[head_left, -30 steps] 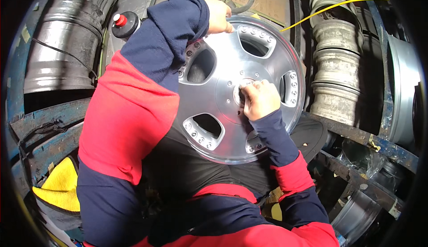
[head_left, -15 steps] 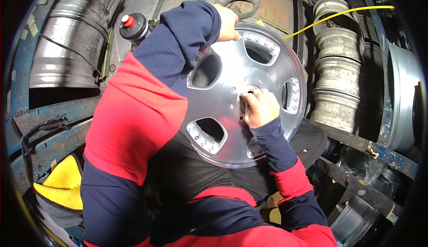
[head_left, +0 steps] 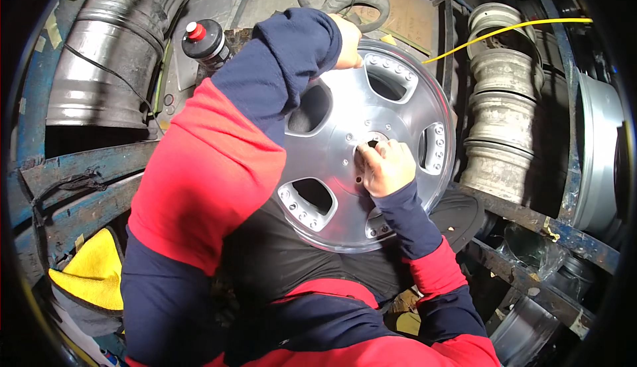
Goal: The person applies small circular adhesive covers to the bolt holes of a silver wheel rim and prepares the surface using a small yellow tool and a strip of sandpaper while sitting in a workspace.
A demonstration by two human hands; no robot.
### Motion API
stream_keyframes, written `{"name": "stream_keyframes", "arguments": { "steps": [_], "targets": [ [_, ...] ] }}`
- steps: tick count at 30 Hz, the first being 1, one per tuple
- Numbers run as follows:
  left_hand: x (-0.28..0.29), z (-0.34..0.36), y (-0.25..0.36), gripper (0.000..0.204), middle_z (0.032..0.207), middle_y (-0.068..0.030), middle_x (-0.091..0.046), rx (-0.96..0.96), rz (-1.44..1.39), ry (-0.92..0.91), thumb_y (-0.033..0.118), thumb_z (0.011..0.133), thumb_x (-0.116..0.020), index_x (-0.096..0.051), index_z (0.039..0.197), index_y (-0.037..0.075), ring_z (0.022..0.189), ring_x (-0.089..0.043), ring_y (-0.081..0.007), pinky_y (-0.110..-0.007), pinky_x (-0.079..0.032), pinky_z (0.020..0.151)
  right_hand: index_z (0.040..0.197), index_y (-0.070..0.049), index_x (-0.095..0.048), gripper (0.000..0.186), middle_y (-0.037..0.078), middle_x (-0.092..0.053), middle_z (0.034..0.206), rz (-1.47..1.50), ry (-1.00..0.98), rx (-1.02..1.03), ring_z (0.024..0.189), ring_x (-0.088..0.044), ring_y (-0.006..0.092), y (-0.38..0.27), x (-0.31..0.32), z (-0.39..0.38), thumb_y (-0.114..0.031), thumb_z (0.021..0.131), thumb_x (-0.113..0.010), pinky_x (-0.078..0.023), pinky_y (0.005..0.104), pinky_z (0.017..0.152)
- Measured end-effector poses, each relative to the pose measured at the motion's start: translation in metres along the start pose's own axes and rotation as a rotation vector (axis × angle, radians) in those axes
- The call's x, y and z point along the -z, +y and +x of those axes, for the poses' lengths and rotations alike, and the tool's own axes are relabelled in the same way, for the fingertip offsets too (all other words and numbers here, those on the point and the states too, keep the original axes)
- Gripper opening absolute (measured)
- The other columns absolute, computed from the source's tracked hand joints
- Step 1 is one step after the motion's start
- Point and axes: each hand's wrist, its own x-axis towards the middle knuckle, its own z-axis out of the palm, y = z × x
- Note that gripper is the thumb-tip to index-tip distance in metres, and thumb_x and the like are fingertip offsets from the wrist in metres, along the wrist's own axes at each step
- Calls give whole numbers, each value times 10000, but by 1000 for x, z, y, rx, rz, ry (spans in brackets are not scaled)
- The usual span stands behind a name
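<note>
A shiny silver wheel rim [head_left: 320, 158] with several window-like openings lies face up across my lap. My right hand [head_left: 390, 168] holds it at the middle, its bent fingers hooked at the centre bore. At the far edge of the same rim, my left hand [head_left: 349, 45] is curled, fingertips pressed down on the polished face. The sleeve and wrist cover most of those left fingers, so anything under them is hidden.
A black bottle with a red cap [head_left: 204, 40] stands beyond my left arm. Stacked wheel rims [head_left: 502, 115] fill the right side; larger metal barrels [head_left: 106, 55] lie left. A yellow cloth [head_left: 93, 267] hangs near my left elbow. A yellow hose [head_left: 504, 30] crosses far right.
My left hand has slid slightly right and nearer along the far part of the rim. My right hand stays at the centre bore. The whole view has shifted a little.
</note>
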Motion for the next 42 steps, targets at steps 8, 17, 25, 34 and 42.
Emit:
{"name": "stream_keyframes", "arguments": {
  "steps": [8,17,25,34,42],
  "targets": [
    [-1,-4,2,607,1263,-217,-666,15,23,0,381,910,-655,-552,1411,54,1192,-636,-337,-403,-468,1055,960,-125,-730,274,52,-631,774,-27,0,11,752,-597,266,5,0,3,-54,700,-677,-460,388,727],
    [-5,5,5,596,1247,-211,-677,1,39,-7,406,920,-654,-568,1396,58,1185,-640,-344,-409,-474,1044,1031,-130,-733,323,48,-631,782,-25,-100,14,793,-606,267,9,9,7,-47,726,-665,-466,393,755],
    [-3,5,6,613,1239,-208,-682,-10,54,-17,439,928,-649,-564,1406,65,1191,-638,-341,-408,-476,1046,1119,-142,-743,275,72,-692,869,31,-153,-140,765,-616,274,8,5,-11,-169,845,-738,-508,377,685],
    [-6,5,9,626,1263,-210,-669,-31,69,1,454,926,-653,-562,1410,68,1214,-623,-344,-409,-462,1060,1062,-123,-780,240,74,-714,937,291,28,-289,802,-611,287,5,-8,-12,-146,823,-773,-507,370,711],
    [-1,2,7,617,1285,-209,-660,-11,50,-15,445,933,-649,-557,1418,76,1225,-618,-344,-408,-458,1072,1078,-143,-750,260,55,-692,814,74,-59,-82,741,-622,275,9,-7,-9,-130,819,-750,-464,383,665]
  ]
}}
